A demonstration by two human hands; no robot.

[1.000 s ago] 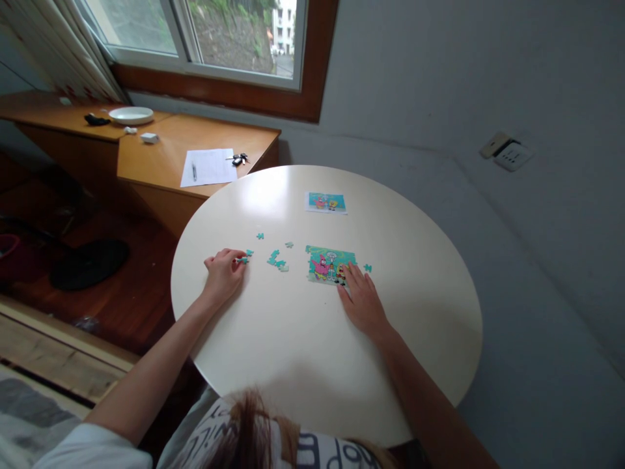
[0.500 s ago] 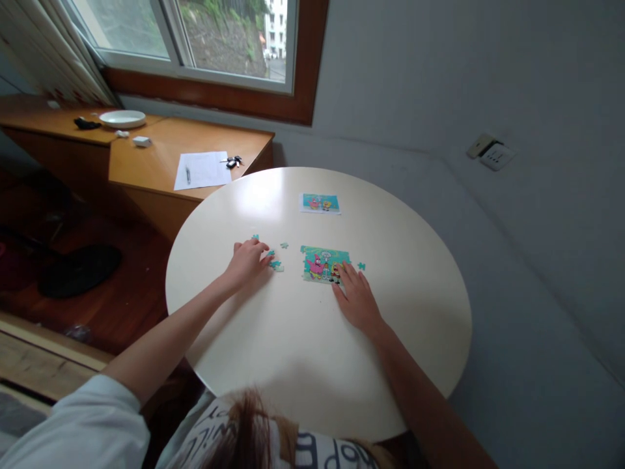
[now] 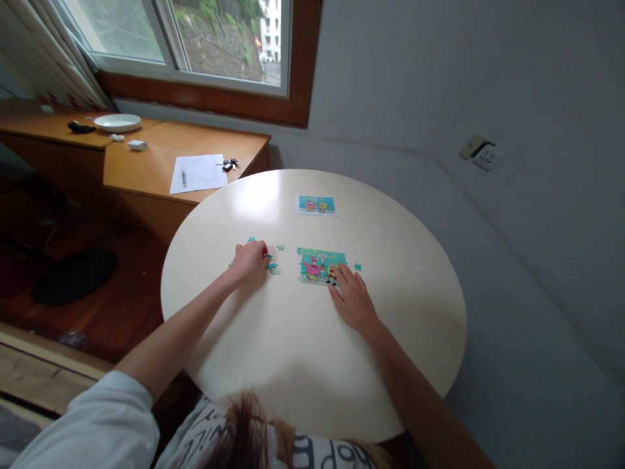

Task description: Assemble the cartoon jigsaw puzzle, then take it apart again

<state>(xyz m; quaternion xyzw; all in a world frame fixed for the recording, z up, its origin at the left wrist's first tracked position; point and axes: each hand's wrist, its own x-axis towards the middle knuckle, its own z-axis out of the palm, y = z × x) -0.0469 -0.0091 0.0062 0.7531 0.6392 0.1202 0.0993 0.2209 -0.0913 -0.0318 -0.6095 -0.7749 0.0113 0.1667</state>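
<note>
On the left of the round white table, my left hand point(image 3: 250, 260) has its fingers curled together over a loose puzzle piece point(image 3: 268, 256), its fingertips closed on it. Several more teal pieces lie around that hand, among them a pale loose piece point(image 3: 280, 247). Toward the middle lies a mostly joined jigsaw puzzle point(image 3: 317, 266) with cartoon figures. My right hand point(image 3: 355, 299) rests with fingers spread on its lower right part, hiding that corner. Just past its fingers is a single teal piece point(image 3: 358, 267).
A small printed picture point(image 3: 316, 205) of the same cartoon lies farther back on the white table point(image 3: 293, 352). Beyond, a wooden desk point(image 3: 161, 140) holds a paper sheet point(image 3: 200, 174) with a pen, keys point(image 3: 228, 165) and a white plate point(image 3: 118, 122). A wall stands at the right.
The fingers of my left hand have curled in from a more stretched pose and closed at the loose pieces. My right hand stays on the puzzle. The whole view has shifted slightly.
</note>
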